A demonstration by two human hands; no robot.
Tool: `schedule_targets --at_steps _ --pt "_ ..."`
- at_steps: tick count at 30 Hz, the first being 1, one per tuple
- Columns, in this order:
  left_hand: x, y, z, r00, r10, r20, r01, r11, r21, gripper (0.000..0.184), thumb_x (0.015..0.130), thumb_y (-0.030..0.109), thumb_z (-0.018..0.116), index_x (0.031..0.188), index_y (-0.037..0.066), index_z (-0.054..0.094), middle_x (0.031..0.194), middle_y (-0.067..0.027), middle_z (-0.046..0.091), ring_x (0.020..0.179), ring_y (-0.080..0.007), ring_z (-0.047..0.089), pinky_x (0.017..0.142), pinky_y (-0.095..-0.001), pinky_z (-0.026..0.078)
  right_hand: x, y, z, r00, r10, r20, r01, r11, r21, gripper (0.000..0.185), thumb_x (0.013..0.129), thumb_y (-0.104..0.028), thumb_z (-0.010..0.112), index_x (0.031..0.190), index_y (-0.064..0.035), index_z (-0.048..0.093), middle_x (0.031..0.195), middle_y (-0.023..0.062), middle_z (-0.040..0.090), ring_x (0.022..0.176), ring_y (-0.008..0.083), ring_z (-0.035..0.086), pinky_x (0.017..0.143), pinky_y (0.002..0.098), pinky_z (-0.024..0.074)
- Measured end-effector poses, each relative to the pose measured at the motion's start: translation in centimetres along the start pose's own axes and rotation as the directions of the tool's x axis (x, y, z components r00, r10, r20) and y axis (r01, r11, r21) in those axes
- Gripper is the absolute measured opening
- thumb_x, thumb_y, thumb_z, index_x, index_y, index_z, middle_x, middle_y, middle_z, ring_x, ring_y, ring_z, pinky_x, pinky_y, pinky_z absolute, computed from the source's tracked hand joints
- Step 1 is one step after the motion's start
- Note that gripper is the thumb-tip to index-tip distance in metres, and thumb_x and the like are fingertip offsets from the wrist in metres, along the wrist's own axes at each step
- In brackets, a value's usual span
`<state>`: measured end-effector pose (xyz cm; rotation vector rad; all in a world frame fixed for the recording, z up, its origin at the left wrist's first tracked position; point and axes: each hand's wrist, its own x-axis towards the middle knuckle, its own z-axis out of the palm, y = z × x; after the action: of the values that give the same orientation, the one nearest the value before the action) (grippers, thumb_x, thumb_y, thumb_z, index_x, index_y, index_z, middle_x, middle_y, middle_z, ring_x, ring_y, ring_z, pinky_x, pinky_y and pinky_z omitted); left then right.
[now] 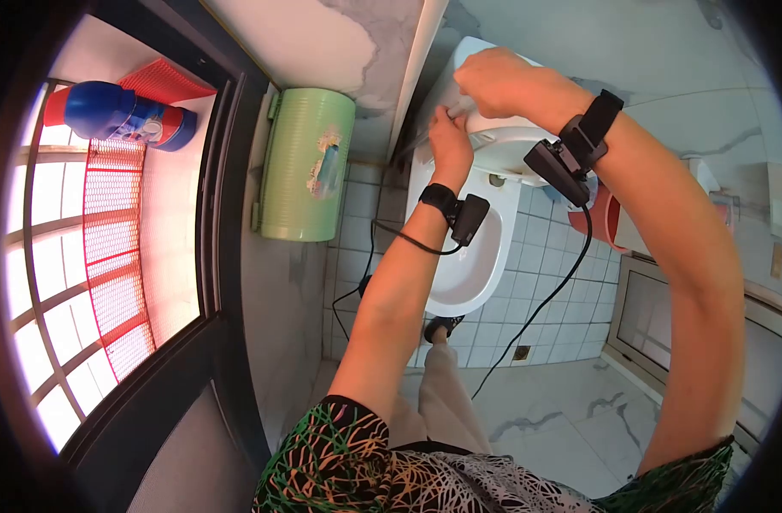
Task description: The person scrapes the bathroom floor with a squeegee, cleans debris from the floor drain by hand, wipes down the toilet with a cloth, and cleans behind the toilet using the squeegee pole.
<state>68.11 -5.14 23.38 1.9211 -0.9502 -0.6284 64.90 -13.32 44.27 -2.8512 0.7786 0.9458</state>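
A white toilet stands ahead of me with its bowl showing and its tank at the back. Both of my hands are close together over the front of the tank and the raised lid. My left hand has its fingers pinched near a small pale piece that I cannot identify. Just above it, my right hand is curled with the wrist bent, its fingertips hidden behind the hand. Each wrist wears a black strap with a small cabled device.
On the left wall hangs a green ribbed box. A blue bottle with a red cap is at the window beside red mesh. Right of the toilet is a reddish bucket. A black cable runs down to my right.
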Motion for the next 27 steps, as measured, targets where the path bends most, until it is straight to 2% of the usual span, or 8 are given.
schedule_targets --at_steps 5,8,12,15,17,20,24,27 --pt "0.5 2.7 -2.0 0.991 -0.093 0.097 0.079 0.988 0.134 0.021 0.086 0.015 0.055 0.097 -0.002 0.048 0.093 -0.0246 0.058 0.089 -0.0421 0.055 0.077 -0.0487 0.044 0.6 1.0 -0.7 0.997 0.018 -0.068 -0.014 0.998 0.053 0.026 0.066 0.001 0.058 0.090 -0.0039 0.067 0.091 0.0156 0.065 0.088 0.0326 0.061 0.075 0.0386 0.0491" --pt "0.4 2.8 -2.5 0.993 -0.044 0.112 0.028 0.990 0.136 0.019 0.086 0.014 0.055 0.094 -0.002 0.048 0.093 -0.0242 0.058 0.089 -0.0422 0.055 0.076 -0.0492 0.044 -0.4 0.7 -1.1 0.992 0.026 -0.127 -0.017 0.998 0.068 0.025 0.067 0.002 0.058 0.090 -0.0031 0.067 0.090 0.0164 0.065 0.087 0.0335 0.061 0.075 0.0389 0.0491" --pt "1.1 2.2 -2.1 0.998 0.032 0.062 -0.037 0.995 0.092 0.018 0.086 0.013 0.055 0.096 -0.001 0.049 0.093 -0.0244 0.058 0.088 -0.0422 0.056 0.075 -0.0492 0.044 0.2 0.7 -0.1 0.982 0.068 -0.178 -0.051 0.994 0.101 0.025 0.067 0.002 0.058 0.090 -0.0028 0.067 0.089 0.0167 0.065 0.085 0.0342 0.061 0.075 0.0391 0.0491" --pt "1.3 1.0 -1.4 0.997 0.050 0.059 -0.054 0.997 0.061 0.019 0.085 0.011 0.056 0.099 0.000 0.050 0.092 -0.0244 0.058 0.087 -0.0420 0.056 0.074 -0.0490 0.044 1.2 0.8 0.5 0.981 0.103 -0.167 -0.079 0.986 0.145 0.021 0.066 0.001 0.059 0.085 -0.0022 0.067 0.084 0.0168 0.065 0.081 0.0346 0.062 0.069 0.0398 0.0499" --pt "1.4 0.4 -1.5 0.996 0.074 0.056 -0.077 0.995 0.058 0.018 0.084 0.009 0.056 0.100 0.000 0.052 0.091 -0.0240 0.059 0.085 -0.0414 0.056 0.073 -0.0484 0.044 0.8 0.6 0.0 0.976 0.063 -0.210 -0.042 0.994 0.102 0.017 0.065 -0.001 0.061 0.080 -0.0018 0.067 0.082 0.0168 0.065 0.078 0.0347 0.062 0.065 0.0404 0.0502" --pt "1.4 0.3 -2.5 0.989 0.145 0.017 -0.143 0.987 -0.071 0.017 0.083 0.005 0.055 0.099 0.000 0.054 0.088 -0.0238 0.059 0.082 -0.0415 0.057 0.070 -0.0474 0.045 0.9 -0.6 -0.7 0.980 0.020 -0.196 -0.008 0.998 0.060 0.012 0.064 -0.002 0.062 0.075 -0.0011 0.067 0.079 0.0171 0.065 0.076 0.0350 0.062 0.062 0.0413 0.0503" --pt "2.3 -0.7 -0.9 0.985 0.171 -0.039 -0.174 0.980 -0.093 0.018 0.083 0.003 0.054 0.100 0.000 0.055 0.085 -0.0245 0.059 0.080 -0.0427 0.056 0.069 -0.0460 0.045 2.7 0.8 0.5 0.969 0.001 -0.246 0.008 0.999 0.033 0.011 0.064 -0.004 0.063 0.074 -0.0008 0.066 0.079 0.0179 0.065 0.077 0.0352 0.063 0.064 0.0412 0.0507" --pt "3.6 0.0 0.5 0.995 0.097 -0.026 -0.099 0.990 -0.103 0.019 0.083 0.007 0.057 0.100 -0.001 0.054 0.090 -0.0234 0.059 0.084 -0.0426 0.056 0.071 -0.0460 0.045 4.3 3.0 0.8 0.957 -0.026 -0.290 0.056 0.994 0.095 0.021 0.062 -0.015 0.071 0.077 -0.0014 0.067 0.076 0.0164 0.065 0.076 0.0338 0.064 0.064 0.0422 0.0512"
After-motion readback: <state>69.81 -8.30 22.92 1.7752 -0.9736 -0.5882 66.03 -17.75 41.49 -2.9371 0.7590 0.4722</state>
